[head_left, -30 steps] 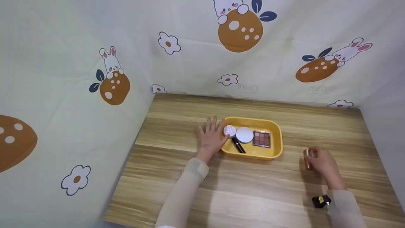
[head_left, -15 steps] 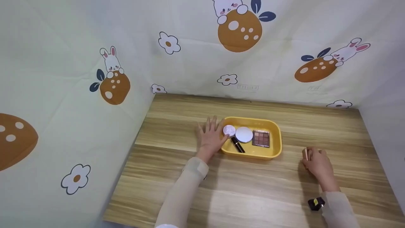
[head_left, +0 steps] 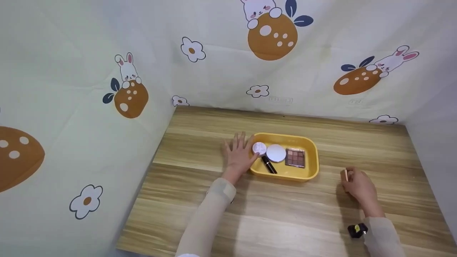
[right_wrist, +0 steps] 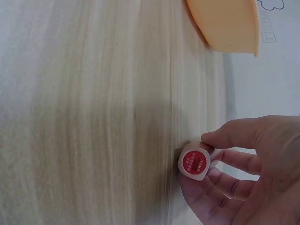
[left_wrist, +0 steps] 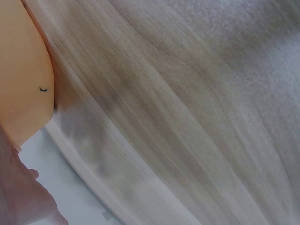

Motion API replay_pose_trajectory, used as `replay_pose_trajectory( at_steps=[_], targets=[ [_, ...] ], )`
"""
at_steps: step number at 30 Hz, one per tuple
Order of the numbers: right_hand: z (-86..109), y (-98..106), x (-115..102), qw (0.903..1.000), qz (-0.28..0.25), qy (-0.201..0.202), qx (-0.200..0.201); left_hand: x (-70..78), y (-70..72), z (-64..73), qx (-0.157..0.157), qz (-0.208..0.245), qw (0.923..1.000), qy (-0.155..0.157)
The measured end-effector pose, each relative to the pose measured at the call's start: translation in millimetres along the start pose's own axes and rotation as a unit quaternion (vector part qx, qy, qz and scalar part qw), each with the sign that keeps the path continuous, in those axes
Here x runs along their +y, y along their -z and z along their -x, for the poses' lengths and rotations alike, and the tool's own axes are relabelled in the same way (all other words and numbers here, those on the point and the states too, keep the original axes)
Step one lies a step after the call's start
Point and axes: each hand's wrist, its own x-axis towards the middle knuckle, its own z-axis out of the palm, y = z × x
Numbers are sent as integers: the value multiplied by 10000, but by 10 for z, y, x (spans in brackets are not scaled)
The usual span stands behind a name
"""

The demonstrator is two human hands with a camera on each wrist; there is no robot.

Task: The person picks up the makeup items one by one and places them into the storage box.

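My left hand (head_left: pixel 238 159) rests spread at the left end of a yellow tray (head_left: pixel 312 157), its thumb reaching over the rim. Inside the tray lie a small round white case (head_left: pixel 259 149), a larger white compact (head_left: pixel 276 153), an eyeshadow palette (head_left: pixel 295 158) and a black tube (head_left: pixel 269 165). To the right of the tray, my right hand (head_left: pixel 362 187) pinches a rose-gold lipstick (right_wrist: pixel 194 162) between thumb and fingers. The right wrist view shows the red label on the lipstick's end. It lies on or just over the table; I cannot tell which.
The wood-grain table (head_left: pixel 285 210) meets a cloth wall (head_left: pixel 221 78) printed with rabbits and flowers at its back and left. A black wrist camera (head_left: pixel 357 230) sits by the right sleeve. In the left wrist view, the tray's outer wall (left_wrist: pixel 26 70) stands at the left edge.
My right hand has shifted slightly left and closed further round the lipstick, covering more of it. The left hand and the tray's contents stay as they were.
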Motion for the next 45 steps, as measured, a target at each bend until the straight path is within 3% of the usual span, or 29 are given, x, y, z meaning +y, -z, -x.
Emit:
replay_pose_trajectory(
  at_steps=[12,28,34,45],
  targets=[
    [-74,212,-300,9978,-546,-230,-288,6,-2,8,-138,-255,9996,76],
    [-248,418,-910,9920,-1142,505,164,-10,-14,-12,-16,-3,10000,36],
    [-291,419,-1106,9935,-957,584,199,0,-14,-15,-51,-105,9999,35],
    [-370,253,-1455,9916,-1090,689,-111,-10,-23,-8,-57,-78,9999,30]
  ],
)
